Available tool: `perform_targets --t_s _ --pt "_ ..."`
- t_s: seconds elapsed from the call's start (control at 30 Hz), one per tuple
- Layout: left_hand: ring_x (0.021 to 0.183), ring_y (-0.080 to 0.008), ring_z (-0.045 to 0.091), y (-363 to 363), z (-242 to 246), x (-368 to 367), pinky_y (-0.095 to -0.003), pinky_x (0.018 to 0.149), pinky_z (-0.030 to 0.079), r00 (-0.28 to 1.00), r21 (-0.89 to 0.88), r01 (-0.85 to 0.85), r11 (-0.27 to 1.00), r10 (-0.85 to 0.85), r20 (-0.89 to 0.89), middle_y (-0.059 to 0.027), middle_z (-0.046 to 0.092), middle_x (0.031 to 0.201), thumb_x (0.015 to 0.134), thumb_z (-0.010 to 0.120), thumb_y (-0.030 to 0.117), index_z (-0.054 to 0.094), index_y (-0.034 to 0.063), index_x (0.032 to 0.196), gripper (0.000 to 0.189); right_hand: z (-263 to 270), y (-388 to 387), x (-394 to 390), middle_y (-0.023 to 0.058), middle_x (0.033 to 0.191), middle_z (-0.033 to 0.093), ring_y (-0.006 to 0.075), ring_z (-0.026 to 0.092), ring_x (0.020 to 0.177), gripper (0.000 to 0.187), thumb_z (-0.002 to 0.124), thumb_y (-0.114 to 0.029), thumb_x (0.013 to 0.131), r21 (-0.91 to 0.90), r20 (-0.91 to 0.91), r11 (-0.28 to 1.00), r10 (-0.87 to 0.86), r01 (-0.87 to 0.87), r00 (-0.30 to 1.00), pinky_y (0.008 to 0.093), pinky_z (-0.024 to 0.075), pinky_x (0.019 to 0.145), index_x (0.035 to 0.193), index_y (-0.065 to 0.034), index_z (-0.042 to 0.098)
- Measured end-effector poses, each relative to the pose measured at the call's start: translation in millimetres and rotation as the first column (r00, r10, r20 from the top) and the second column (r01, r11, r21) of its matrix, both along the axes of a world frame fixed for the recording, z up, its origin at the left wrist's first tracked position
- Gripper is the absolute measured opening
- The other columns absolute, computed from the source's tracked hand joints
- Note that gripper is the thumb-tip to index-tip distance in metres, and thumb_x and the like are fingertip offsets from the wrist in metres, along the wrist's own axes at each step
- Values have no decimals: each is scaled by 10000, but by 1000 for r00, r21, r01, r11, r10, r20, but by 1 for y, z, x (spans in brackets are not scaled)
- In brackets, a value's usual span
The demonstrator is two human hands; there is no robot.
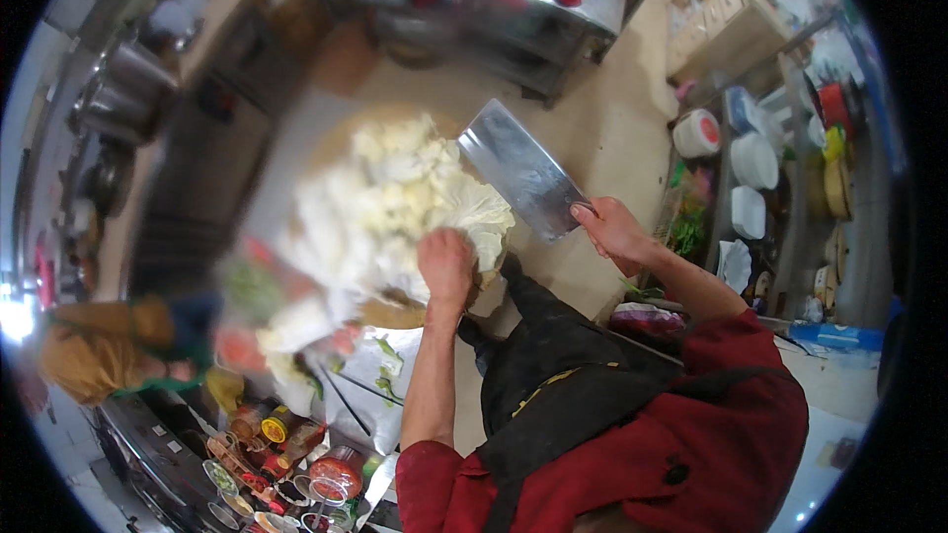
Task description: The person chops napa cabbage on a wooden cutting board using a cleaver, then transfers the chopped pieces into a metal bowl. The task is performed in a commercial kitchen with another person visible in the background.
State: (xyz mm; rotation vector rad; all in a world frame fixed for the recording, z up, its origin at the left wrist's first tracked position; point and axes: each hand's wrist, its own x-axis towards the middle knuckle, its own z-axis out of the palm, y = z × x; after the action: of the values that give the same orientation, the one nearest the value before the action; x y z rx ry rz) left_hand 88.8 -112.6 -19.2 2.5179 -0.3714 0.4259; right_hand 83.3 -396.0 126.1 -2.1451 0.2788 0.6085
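My right hand (611,229) grips the handle of a broad Chinese cleaver (522,170), its blade held up over the right edge of a heap of pale cabbage pieces (400,200). My left hand (446,255) rests with curled fingers against the near side of the heap, by a large cabbage leaf (485,218); whether it grips any is hidden. Under the heap lies a round wooden chopping board (392,314), partly showing. Much of the heap's left side is blurred.
Condiment jars (333,477) and bowls crowd the lower left. Two black chopsticks or thin rods (346,400) lie on the metal worktop (378,422). Another person (111,348) stands at the left. A shelf rack with white tubs (754,161) stands right; a steel table (518,22) stands ahead.
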Motion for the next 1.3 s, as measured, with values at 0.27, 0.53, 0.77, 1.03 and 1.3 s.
perform_targets --t_s 0.27,0.53,0.77,1.03,1.3 --pt "948 -362 560 -11 10 -16 -471 809 472 994 80 -113 990 113 4 -145 597 1020 782 681 123 598 44 960 211 9 6 2 235 652 611 404 622 592 377 519 -302 1000 -254 283 952 243 -172 928 481 511 592 827 24 597" --pt "874 -365 549 -5 9 -17 -460 762 456 991 49 -119 992 116 60 -161 568 905 792 629 86 567 36 892 128 -25 15 -19 279 734 629 465 633 742 386 533 -290 982 -438 223 844 437 -311 872 532 506 672 815 50 607" --pt "864 -368 559 8 7 -16 -471 764 467 971 68 -240 968 241 -6 -167 571 901 864 630 109 538 37 870 117 -6 -19 -52 269 705 620 466 621 689 345 540 -269 983 -475 175 811 468 -342 866 528 494 621 832 37 593" --pt "923 -382 550 0 1 -41 -467 818 468 966 53 -256 965 257 -9 -190 576 999 832 612 41 569 2 1104 279 0 22 -38 248 675 612 453 623 673 346 535 -284 991 -405 319 863 444 -303 837 518 503 615 849 28 581" --pt "900 -394 576 15 5 -32 -505 742 475 941 -74 -317 945 304 -150 -184 581 908 822 606 57 539 36 914 116 -17 14 -62 248 792 650 458 639 787 363 499 -303 1002 -435 118 767 568 -471 815 534 499 686 833 1 601"
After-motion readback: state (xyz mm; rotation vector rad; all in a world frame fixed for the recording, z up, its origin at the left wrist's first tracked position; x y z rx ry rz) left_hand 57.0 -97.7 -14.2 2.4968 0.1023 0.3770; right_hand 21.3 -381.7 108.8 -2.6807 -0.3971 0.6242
